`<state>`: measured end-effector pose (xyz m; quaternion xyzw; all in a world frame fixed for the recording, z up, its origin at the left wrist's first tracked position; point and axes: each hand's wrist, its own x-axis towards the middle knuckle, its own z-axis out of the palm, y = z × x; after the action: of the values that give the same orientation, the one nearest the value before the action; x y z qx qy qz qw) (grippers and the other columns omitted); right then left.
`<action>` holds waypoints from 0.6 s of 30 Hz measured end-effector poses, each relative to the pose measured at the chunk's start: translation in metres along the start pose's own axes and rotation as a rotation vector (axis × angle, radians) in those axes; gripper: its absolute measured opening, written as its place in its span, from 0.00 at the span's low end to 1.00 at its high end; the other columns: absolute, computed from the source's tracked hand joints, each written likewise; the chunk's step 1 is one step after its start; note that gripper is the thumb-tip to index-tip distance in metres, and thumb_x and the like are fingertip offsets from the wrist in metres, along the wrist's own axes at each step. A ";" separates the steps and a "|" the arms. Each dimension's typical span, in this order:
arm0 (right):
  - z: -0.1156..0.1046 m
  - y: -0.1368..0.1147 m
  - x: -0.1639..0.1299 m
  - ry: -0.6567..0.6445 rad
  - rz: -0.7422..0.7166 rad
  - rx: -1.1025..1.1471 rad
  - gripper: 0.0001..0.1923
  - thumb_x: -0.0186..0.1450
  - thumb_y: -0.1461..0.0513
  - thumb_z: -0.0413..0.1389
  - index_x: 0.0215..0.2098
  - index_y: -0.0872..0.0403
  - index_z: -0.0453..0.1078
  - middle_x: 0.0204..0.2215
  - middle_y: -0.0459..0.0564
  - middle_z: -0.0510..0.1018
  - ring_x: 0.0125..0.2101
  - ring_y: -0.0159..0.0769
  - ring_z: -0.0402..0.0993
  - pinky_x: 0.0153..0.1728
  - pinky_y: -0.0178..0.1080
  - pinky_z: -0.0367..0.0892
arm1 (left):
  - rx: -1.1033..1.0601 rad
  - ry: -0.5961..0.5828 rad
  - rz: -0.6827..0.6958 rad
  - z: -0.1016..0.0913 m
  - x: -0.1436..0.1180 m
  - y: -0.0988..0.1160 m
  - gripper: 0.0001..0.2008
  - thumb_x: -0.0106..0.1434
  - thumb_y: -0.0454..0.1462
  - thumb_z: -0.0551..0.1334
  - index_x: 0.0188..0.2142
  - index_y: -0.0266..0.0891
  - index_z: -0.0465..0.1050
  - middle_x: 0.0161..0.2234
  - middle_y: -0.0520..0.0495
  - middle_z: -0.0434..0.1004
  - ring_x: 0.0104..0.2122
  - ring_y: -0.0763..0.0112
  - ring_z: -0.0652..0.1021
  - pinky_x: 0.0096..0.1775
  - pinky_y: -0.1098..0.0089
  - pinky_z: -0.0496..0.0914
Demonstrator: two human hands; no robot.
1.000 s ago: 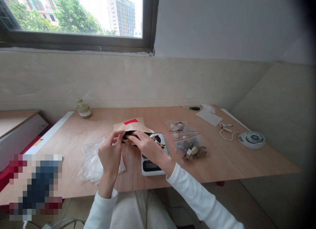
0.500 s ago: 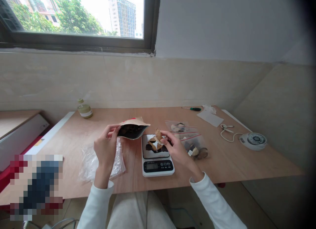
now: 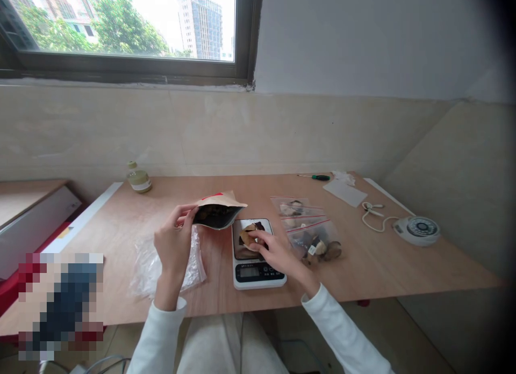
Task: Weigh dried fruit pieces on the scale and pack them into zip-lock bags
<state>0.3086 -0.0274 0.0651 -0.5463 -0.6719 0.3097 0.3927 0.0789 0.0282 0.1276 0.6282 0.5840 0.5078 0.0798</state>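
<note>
left hand (image 3: 174, 244) fingers pinch the open pouch (image 3: 217, 213) above the table (image 3: 382, 266); right hand (image 3: 271, 249) fingers grip a piece (image 3: 246, 235) on the scale (image 3: 258, 271).

Two hands are at work, the left hand (image 3: 174, 244) and the right hand (image 3: 272, 252), with one brown paper pouch (image 3: 219, 209) and one kitchen scale (image 3: 256, 256). Three filled zip bags (image 3: 310, 229) lie beside the scale, plus one pile of clear empty bags (image 3: 161, 266). Also there: one small jar (image 3: 138, 179), one screwdriver (image 3: 316, 177) and one round white timer (image 3: 417, 228).
</note>
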 end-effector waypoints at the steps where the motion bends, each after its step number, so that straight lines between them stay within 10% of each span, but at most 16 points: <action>1: 0.000 -0.001 0.000 -0.007 -0.019 -0.026 0.14 0.66 0.60 0.52 0.48 0.54 0.71 0.47 0.54 0.77 0.48 0.41 0.73 0.51 0.45 0.65 | 0.002 0.001 -0.002 0.000 0.000 0.000 0.12 0.61 0.48 0.59 0.37 0.47 0.77 0.29 0.52 0.81 0.31 0.67 0.81 0.32 0.73 0.69; 10: -0.020 0.012 0.028 0.093 -0.170 -0.180 0.13 0.67 0.60 0.52 0.48 0.54 0.70 0.45 0.54 0.74 0.45 0.38 0.71 0.46 0.41 0.66 | -0.023 -0.007 -0.021 -0.001 0.000 -0.001 0.13 0.61 0.49 0.59 0.36 0.47 0.77 0.29 0.52 0.81 0.31 0.67 0.81 0.32 0.73 0.69; 18: -0.011 0.009 0.083 -0.142 -0.197 -0.368 0.13 0.60 0.68 0.58 0.43 0.50 0.73 0.41 0.50 0.75 0.41 0.38 0.73 0.44 0.37 0.67 | 0.023 0.000 -0.038 0.000 0.001 0.001 0.13 0.61 0.49 0.59 0.37 0.48 0.77 0.29 0.53 0.81 0.31 0.68 0.80 0.33 0.73 0.68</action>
<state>0.3143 0.0553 0.0789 -0.5174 -0.7931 0.1796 0.2666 0.0793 0.0285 0.1287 0.6178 0.6017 0.4996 0.0821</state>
